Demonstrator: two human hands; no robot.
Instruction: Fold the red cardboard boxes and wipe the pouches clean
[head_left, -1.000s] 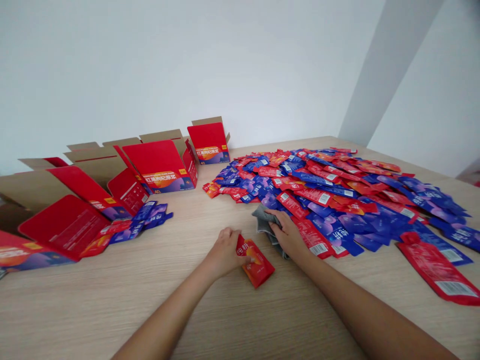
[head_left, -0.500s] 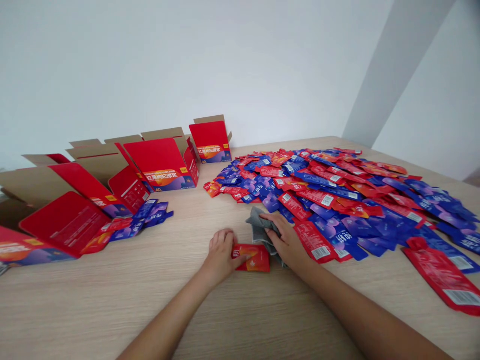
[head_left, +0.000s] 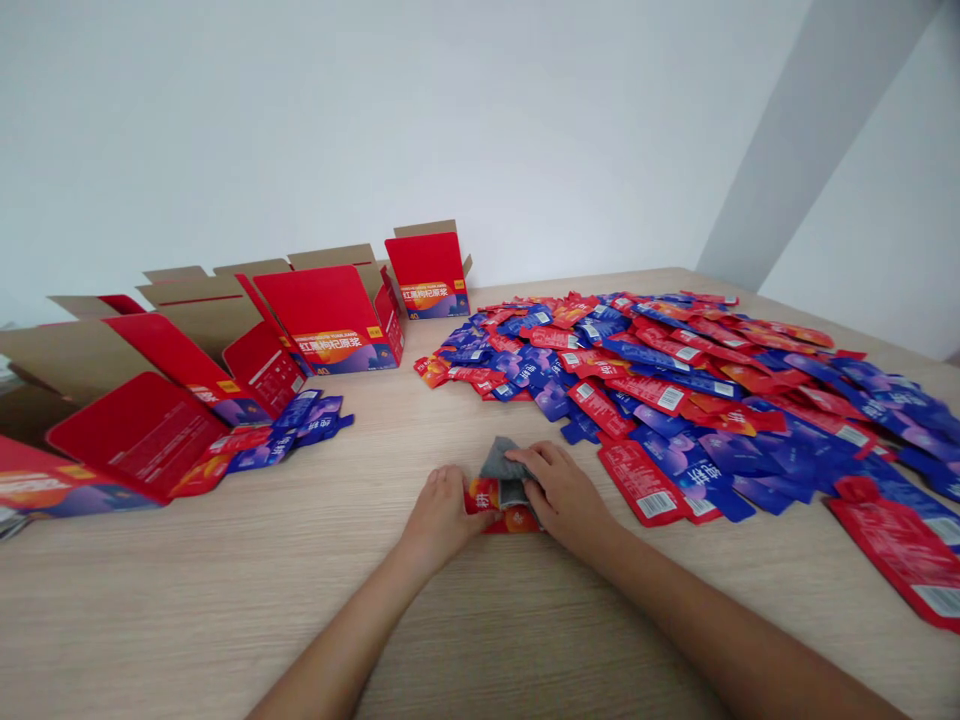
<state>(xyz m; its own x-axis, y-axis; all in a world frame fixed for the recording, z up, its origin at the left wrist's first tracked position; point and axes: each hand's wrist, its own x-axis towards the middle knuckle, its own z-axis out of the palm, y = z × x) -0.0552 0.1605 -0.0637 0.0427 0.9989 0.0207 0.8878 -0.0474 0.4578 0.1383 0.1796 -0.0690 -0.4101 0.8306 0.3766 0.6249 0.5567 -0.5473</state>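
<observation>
A red sachet (head_left: pixel 486 493) with orange print lies flat on the table in front of me. My left hand (head_left: pixel 441 512) grips its left end, thumb on top and fingers behind. My right hand (head_left: pixel 561 492) is closed on a grey cloth (head_left: pixel 501 460), which it presses onto the sachet's right part. The cloth and fingers hide some of that side. Beyond my right hand spreads a large pile of red and blue sachets (head_left: pixel 600 395).
Several open red cartons (head_left: pixel 322 318) line the left, one smaller-looking carton (head_left: pixel 427 272) farther back by the wall. A small group of blue sachets (head_left: pixel 319 420) and red ones lies beside the cartons. One red sachet (head_left: pixel 900 545) rests at the right front.
My right hand has brought the grey cloth left from beside the sachet onto its top. My left hand keeps its hold on the sachet's left end. The view has shifted slightly.
</observation>
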